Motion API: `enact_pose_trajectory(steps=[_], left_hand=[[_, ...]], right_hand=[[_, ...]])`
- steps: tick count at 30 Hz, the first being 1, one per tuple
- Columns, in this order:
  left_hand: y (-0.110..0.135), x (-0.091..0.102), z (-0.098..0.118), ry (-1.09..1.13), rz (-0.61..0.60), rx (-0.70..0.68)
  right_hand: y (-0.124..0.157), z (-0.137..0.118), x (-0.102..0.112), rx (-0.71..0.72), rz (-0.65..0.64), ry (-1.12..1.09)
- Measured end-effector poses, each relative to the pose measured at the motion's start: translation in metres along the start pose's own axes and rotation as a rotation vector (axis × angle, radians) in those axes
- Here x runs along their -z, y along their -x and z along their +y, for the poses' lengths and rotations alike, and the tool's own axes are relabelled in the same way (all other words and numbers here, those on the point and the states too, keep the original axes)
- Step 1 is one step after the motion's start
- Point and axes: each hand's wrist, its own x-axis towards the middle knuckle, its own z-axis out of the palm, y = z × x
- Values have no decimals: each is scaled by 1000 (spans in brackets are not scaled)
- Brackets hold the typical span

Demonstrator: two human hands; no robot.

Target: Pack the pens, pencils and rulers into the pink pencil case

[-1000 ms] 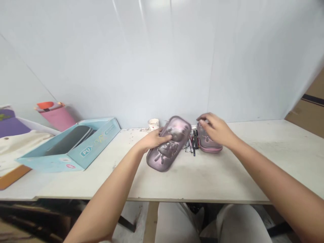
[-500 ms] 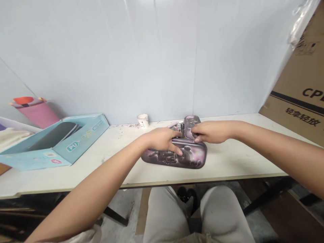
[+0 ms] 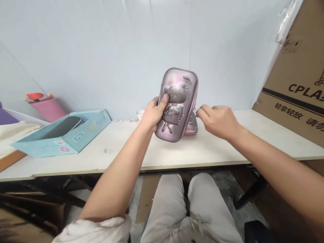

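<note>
One bear case [image 3: 176,104], blue "PU" box [image 3: 60,136]

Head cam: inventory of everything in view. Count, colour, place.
Embossed bear pencil case: 1, metallic pink, held upright.
Second pencil case: 1, metallic pink, behind it, partly hidden.
Table: 1, white, below both cases.
Paper cup: 1, white, back of table, partly hidden.
Cardboard box: 1, light blue, open, table's left.
Dark grey case: 1, inside the box.
Tube: 1, pink, far left.
Cloth: 1, cream, far left.
Carton: 1, brown, right.
Left hand: 1, gripping the bear case.
Right hand: 1, open, beside second case.
</note>
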Motion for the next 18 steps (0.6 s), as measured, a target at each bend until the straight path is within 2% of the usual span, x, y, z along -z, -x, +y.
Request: enact_pose_trajectory(steps=[5, 8, 10, 12, 14, 16, 18], left_hand=[[-17, -39, 7, 406, 263, 144], [-17, -68, 0, 533, 306, 291], [-15, -84, -12, 595, 283, 386], [-16, -95, -28, 644, 254, 451], [-21, -102, -44, 655, 243, 500], [-28, -111, -60, 598, 232, 593], [-33, -128, -74, 520, 199, 704]], right_hand=[[15, -30, -14, 67, 86, -61], [17, -50, -31, 0, 147, -94], [25, -52, -47, -63, 108, -155], [37, -39, -62, -144, -12, -274], [52, -13, -71, -319, -130, -471], [63, 15, -73, -595, -115, -804], [68, 37, -68, -744, -33, -1130]])
